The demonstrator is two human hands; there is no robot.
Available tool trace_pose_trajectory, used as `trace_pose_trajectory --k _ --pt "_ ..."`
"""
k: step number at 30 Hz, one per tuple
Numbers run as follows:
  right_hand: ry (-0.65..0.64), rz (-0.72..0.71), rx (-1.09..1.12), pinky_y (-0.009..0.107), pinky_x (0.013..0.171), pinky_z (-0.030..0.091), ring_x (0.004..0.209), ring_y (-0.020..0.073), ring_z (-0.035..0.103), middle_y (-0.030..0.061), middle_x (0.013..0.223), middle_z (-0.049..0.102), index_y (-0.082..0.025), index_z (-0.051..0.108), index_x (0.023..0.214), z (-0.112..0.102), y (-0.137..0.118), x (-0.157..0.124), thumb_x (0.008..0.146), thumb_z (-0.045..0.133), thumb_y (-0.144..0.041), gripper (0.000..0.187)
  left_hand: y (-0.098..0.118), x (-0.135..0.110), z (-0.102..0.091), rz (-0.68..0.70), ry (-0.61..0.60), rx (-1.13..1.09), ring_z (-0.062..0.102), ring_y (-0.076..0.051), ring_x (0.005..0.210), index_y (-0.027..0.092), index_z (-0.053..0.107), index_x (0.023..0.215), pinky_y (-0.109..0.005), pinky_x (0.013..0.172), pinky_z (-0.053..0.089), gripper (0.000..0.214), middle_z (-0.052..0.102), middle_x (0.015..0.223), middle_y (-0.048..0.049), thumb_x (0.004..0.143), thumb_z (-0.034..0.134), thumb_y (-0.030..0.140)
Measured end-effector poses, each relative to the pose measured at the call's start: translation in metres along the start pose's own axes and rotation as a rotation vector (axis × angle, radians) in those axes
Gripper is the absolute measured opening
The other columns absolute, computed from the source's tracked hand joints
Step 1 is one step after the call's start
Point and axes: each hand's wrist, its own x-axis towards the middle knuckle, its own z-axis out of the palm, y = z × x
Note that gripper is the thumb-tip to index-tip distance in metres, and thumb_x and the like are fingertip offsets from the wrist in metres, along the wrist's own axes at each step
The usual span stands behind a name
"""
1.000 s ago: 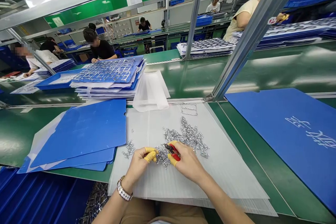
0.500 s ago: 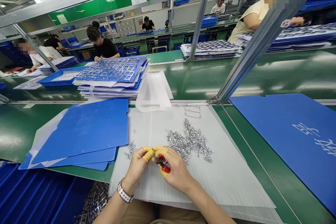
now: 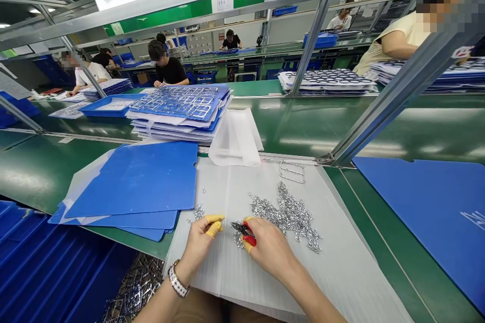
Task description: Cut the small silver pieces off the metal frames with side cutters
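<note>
Parting from the left hand [image 3: 199, 238], the right hand [image 3: 268, 242] grips red-handled nippers [image 3: 242, 230], now over the near-left end of the silvery metal parts [image 3: 292, 212]; left fingertips [image 3: 215, 228] pinch narrowly, contents unclear. Their joint step seems finished.

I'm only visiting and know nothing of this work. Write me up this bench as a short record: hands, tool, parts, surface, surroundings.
Left hand: thumb and forefinger in yellow covers; anything between them is too small to tell
Right hand: holding the tool
Tool: red-handled pliers, tip towards the left hand
Parts: large heap of shiny metal pieces; smaller cluster just beyond the left hand
Frame: metal rectangle with crossbars, beyond the heap
Surface: white sheeting on a green bench
Left side: blue sheets
</note>
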Motion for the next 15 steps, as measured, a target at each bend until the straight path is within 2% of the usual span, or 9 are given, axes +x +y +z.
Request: trace_pose_trajectory --k 11,15 --pt "-0.104 -0.004 -0.040 0.024 0.056 0.027 0.068 0.0151 0.055 0.0026 0.078 0.061 -0.021 0.054 0.078 -0.007 -0.011 0.016 0.074 0.050 -0.017 0.007 -0.002 -0.001 -0.006 -0.017 -0.009 -0.037 0.046 -0.011 0.053 0.014 0.067 0.082 -0.022 0.048 0.033 0.028 0.064 0.067 -0.0027 0.071 0.067 0.040" --pt "-0.120 -0.028 -0.026 0.024 0.055 0.026 0.067 0.0149 0.054 0.0022 0.077 0.061 -0.021 0.054 0.077 -0.009 -0.014 0.016 0.074 0.048 -0.017 0.007 0.000 -0.002 -0.008 0.015 -0.018 -0.011 0.052 -0.013 0.058 0.015 0.069 0.082 -0.024 0.053 0.039 0.024 0.066 0.070 -0.0044 0.073 0.067 0.037"
